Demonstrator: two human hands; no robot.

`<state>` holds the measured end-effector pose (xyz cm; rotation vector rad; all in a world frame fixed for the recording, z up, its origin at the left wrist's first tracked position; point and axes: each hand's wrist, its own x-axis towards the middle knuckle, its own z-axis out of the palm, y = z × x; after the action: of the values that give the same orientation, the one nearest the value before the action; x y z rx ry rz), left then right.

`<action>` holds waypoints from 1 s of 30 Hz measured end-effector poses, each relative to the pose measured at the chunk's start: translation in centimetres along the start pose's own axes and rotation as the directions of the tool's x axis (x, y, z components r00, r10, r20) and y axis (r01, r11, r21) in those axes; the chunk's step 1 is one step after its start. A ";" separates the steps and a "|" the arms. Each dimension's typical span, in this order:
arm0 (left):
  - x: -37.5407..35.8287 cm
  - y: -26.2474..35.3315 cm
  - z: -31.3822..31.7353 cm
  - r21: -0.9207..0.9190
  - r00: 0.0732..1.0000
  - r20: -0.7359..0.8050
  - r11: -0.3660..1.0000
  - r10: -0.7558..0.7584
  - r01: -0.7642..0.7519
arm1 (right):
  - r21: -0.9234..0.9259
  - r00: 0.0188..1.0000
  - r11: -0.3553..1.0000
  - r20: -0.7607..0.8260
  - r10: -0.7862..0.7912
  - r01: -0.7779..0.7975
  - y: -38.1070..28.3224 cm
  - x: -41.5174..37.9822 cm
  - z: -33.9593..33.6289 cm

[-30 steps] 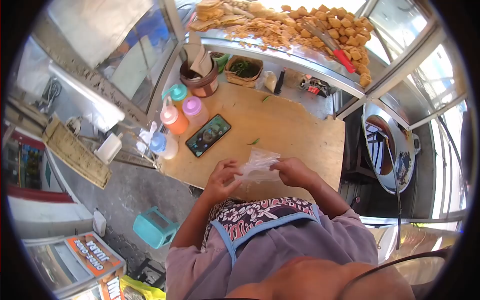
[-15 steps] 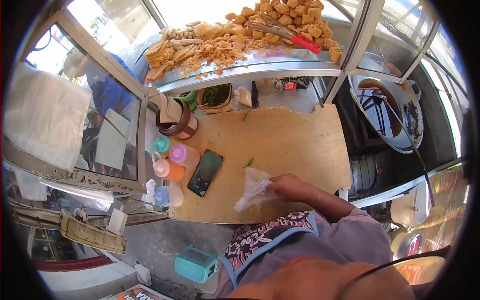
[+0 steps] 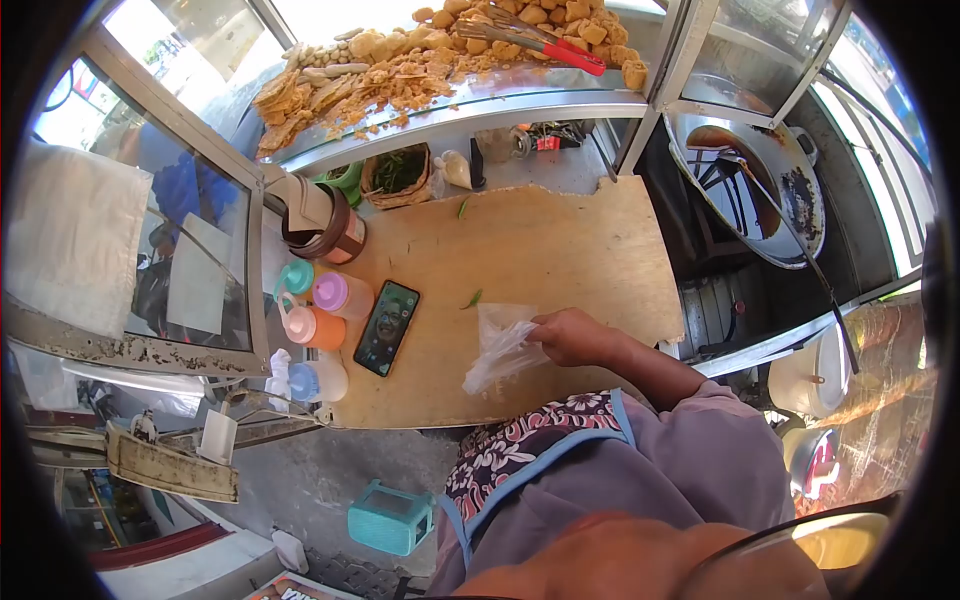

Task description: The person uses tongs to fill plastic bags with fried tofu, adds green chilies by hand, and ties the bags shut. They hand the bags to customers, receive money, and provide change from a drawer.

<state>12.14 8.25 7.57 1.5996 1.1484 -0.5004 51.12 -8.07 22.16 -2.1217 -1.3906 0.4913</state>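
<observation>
My right hand (image 3: pixel 574 337) pinches the upper right edge of a thin clear plastic bag (image 3: pixel 497 350) over the front part of the wooden board (image 3: pixel 560 250). The bag hangs crumpled to the left of the fingers. Left of it lies a phone (image 3: pixel 387 328) with its screen lit. A small green chili (image 3: pixel 472 299) rests just above the bag. My left hand is not in view.
Squeeze bottles (image 3: pixel 343 295) and a brown container (image 3: pixel 326 232) line the board's left side. Fried food and red-handled tongs (image 3: pixel 573 57) sit on the glass shelf above. A pan of dark oil (image 3: pixel 745 190) stands right. A teal stool (image 3: pixel 391 517) is below.
The whole view has shifted, with the stall things now further left and slightly higher. My right hand still holds the bag, whose folds have changed a little. The phone screen shows more clearly.
</observation>
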 end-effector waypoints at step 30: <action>-7.6 18.1 -14.0 0.585 0.884 0.267 0.664 0.384 -0.465 | -0.208 0.981 0.969 -0.163 0.101 -0.134 -2.7 3.3 -7.9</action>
<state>21.23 18.06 27.66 2.3149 0.4679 -0.7054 55.01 -6.16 30.04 -2.3742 -1.2874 0.2240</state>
